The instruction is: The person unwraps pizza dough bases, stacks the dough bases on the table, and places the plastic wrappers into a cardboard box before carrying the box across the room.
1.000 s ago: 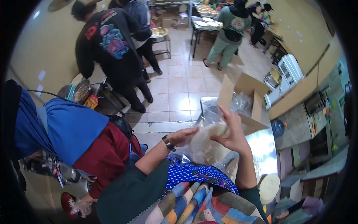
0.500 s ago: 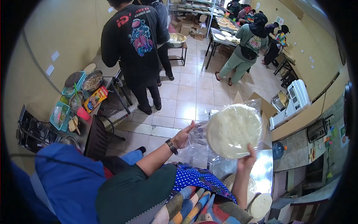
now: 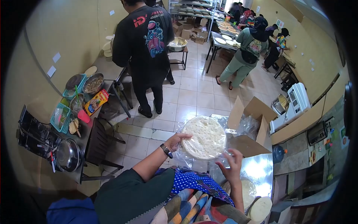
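Note:
A round, pale flatbread [image 3: 204,138] with a pitted surface lies in a clear plastic bag [image 3: 186,159], held up over the near edge of the metal table. My left hand [image 3: 176,142], with a watch on the wrist, grips the left edge of the bread and bag, thumb on top. At the lower right, my right hand [image 3: 232,164] has its thumb and fingers apart beside the bag. Below it, more round breads [image 3: 260,209] rest on the metal table.
An open cardboard box [image 3: 244,143] with plastic inside stands behind the right hand. On the left, a table holds a lidded pot [image 3: 68,155], a basket [image 3: 60,117] and a pan [image 3: 93,83]. People stand farther back, one in a black shirt [image 3: 143,48].
The bagged bread has moved left and now shows its pitted face. My right hand has come off it. The co-worker in blue at the left has dropped mostly out of view.

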`<state>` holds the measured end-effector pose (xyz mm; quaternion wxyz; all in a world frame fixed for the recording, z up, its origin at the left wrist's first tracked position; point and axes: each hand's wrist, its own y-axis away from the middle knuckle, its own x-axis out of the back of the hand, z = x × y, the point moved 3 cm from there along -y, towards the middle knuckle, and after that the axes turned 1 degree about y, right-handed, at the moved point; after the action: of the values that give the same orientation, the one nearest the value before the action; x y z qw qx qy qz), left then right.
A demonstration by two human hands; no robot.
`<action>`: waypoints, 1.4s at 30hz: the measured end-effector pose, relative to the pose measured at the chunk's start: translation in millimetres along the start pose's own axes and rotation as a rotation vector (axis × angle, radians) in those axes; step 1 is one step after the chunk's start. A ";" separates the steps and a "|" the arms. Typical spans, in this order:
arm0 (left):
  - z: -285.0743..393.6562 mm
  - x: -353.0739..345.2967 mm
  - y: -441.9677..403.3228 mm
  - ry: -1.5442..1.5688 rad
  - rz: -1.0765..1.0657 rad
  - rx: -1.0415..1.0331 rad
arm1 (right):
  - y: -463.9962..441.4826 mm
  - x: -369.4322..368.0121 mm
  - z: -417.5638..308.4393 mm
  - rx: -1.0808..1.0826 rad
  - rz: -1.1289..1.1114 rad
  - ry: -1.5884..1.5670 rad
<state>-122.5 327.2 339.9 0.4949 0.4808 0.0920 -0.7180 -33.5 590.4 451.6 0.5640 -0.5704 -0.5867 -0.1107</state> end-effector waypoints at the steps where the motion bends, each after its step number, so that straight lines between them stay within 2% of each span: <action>1: 1.0 5.1 -0.8 0.002 -0.018 0.033 | -9.7 2.7 -8.2 0.086 -0.050 0.023; 2: 0.6 6.3 -2.4 0.002 -0.037 0.066 | -8.7 3.1 -3.6 0.079 -0.046 0.024; 4: 0.4 10.1 -1.8 0.019 -0.063 0.095 | -6.9 -10.1 3.7 0.101 -0.338 -0.095; 6: 1.1 17.4 -0.6 -0.179 -0.048 0.036 | -7.1 -12.1 5.6 0.088 -0.324 -0.214; 8: 2.7 11.4 5.7 -0.129 -0.067 0.036 | -3.7 -9.6 12.5 0.072 -0.310 -0.330; 10: 6.2 11.1 11.6 -0.246 -0.087 -0.105 | 8.7 -13.0 34.2 -0.316 -0.296 -0.740; 11: 8.5 12.1 16.1 -0.217 -0.091 -0.096 | 15.9 -14.3 40.8 -0.314 -0.297 -0.740; 13: 11.6 14.1 18.7 -0.214 -0.089 -0.116 | 19.7 -10.6 52.4 -0.753 -0.123 -1.110; 14: 12.6 15.1 20.8 -0.214 -0.085 -0.126 | 17.0 -14.0 50.8 -0.754 -0.125 -1.112; 16: 16.9 9.4 23.7 -0.253 -0.098 -0.159 | -5.8 -6.2 33.0 -0.471 0.265 -0.393; 17: 18.9 1.2 25.2 -0.293 -0.112 -0.196 | -18.7 -7.4 18.0 -0.351 0.190 -0.290; 18: 18.2 -4.3 26.6 -0.294 -0.112 -0.193 | -25.5 -12.9 9.7 -0.353 0.191 -0.290; 20: 13.5 -14.5 28.3 -0.271 -0.177 -0.102 | -33.9 -28.4 -3.4 -0.234 0.012 -0.069; 22: 11.7 -16.0 27.9 -0.296 -0.173 -0.100 | -25.1 -43.1 22.6 -0.252 -0.002 -0.115; 25: 13.8 -12.3 29.9 -0.342 -0.215 -0.135 | -0.1 -50.2 70.7 -0.642 0.158 -0.767; 26: 14.2 -12.6 32.7 -0.313 -0.199 -0.129 | 5.2 -44.9 81.5 -0.641 0.152 -0.766; 28: 16.4 -7.5 36.4 -0.280 -0.182 -0.122 | 29.3 -39.5 112.1 -1.002 0.396 -0.930; 29: 17.5 -3.7 35.5 -0.263 -0.165 -0.109 | 40.9 -41.9 121.9 -1.002 0.392 -0.929; 31: 18.3 -3.3 31.5 -0.248 -0.149 -0.100 | 46.0 -32.2 123.7 -0.760 0.538 -0.498; 32: 18.1 -3.2 30.8 -0.266 -0.136 -0.127 | 49.8 -33.3 125.3 -0.759 0.535 -0.499; 34: 17.9 -6.0 31.1 -0.284 -0.120 -0.149 | 18.1 -15.1 64.9 -0.555 0.326 -0.311; 35: 18.0 -12.4 31.2 -0.281 -0.151 -0.155 | 8.1 -15.4 47.3 -0.519 0.228 -0.287; 36: 16.5 -17.7 29.9 -0.279 -0.183 -0.160 | 4.8 -18.3 45.2 -0.524 0.228 -0.286; 38: 10.4 -19.3 22.6 -0.325 -0.181 -0.168 | 0.1 -24.0 37.0 -0.248 0.167 0.002; 39: 9.0 -18.1 20.2 -0.371 -0.177 -0.185 | 4.7 -27.8 43.6 -0.287 0.073 0.026; 40: 9.3 -17.8 18.8 -0.372 -0.178 -0.184 | 8.7 -26.2 48.3 -0.288 0.074 0.026; 42: 9.6 -16.8 17.3 -0.410 -0.174 -0.153 | 24.5 -38.6 66.7 -0.944 -0.073 -1.106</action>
<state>-113.6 323.3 364.0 0.4747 0.2762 0.0847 -0.8314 -60.9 629.0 386.0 -0.1253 -0.7056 -0.6943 -0.0665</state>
